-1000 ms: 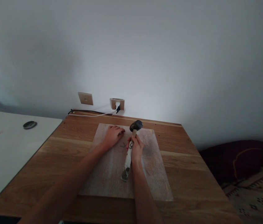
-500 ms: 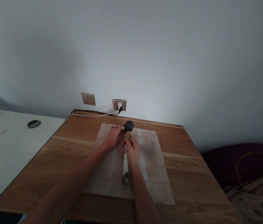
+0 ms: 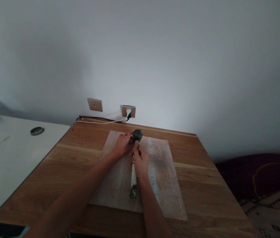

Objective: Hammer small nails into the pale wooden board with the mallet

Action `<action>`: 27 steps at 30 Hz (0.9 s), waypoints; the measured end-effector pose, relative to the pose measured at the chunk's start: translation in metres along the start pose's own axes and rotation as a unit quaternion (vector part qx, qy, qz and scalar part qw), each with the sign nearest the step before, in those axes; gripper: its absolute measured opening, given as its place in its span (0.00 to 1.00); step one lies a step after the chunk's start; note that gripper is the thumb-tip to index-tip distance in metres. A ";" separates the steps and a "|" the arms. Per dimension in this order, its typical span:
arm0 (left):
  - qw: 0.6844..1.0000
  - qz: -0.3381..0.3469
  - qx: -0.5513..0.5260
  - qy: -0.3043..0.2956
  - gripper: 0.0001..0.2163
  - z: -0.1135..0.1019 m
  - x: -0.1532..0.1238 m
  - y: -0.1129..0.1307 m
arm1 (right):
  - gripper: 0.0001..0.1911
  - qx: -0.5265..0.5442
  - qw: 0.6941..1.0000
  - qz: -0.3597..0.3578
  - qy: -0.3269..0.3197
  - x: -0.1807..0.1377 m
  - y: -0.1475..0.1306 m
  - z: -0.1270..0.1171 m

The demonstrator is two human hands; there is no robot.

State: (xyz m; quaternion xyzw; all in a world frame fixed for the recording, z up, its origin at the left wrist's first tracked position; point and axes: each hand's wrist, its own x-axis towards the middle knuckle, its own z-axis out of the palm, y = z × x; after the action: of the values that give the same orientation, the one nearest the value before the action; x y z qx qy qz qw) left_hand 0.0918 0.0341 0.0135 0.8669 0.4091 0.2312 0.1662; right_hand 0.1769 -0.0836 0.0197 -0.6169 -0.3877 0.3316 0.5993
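Tabletop (image 3: 204,185) of brown, striped wood carries a pale, scuffed rectangular board (image 3: 164,195); over it shows a mallet (image 3: 133,172) with a rounded black head and flaking white handle, head toward twelve o'clock, butt toward six. Right hand (image 3: 141,162) is wrapped around the handle just below the head, a short grip that should suit light, controlled taps. Left hand (image 3: 122,144) curls at eight o'clock from the head; whether it pinches anything, I cannot tell. Best keep those partly hidden fingertips clear of the striking face.
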 end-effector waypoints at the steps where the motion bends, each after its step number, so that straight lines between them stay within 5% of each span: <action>1: 1.000 -0.002 -0.003 0.002 0.28 0.001 0.000 -0.001 | 0.12 -0.008 1.000 -0.001 -0.001 0.000 0.000 0.000; 15: 0.999 0.023 0.001 0.031 0.26 0.004 -0.001 -0.004 | 0.13 0.006 1.000 0.013 0.007 0.000 -0.002 0.001; 20: 0.997 0.048 0.024 0.056 0.21 -0.005 -0.011 0.003 | 0.15 0.102 0.990 0.022 0.091 0.002 -0.010 -0.009; 27: 0.968 0.210 0.098 -0.090 0.12 -0.011 -0.003 0.038 | 0.12 0.180 0.956 0.002 0.232 0.009 -0.019 -0.030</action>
State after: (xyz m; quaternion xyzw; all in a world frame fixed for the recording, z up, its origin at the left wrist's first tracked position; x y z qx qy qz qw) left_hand 0.1086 0.0097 0.0399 0.9628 0.2215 0.1407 0.0639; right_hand 0.2064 -0.0902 0.0407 -0.5593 -0.1702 0.2448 0.7735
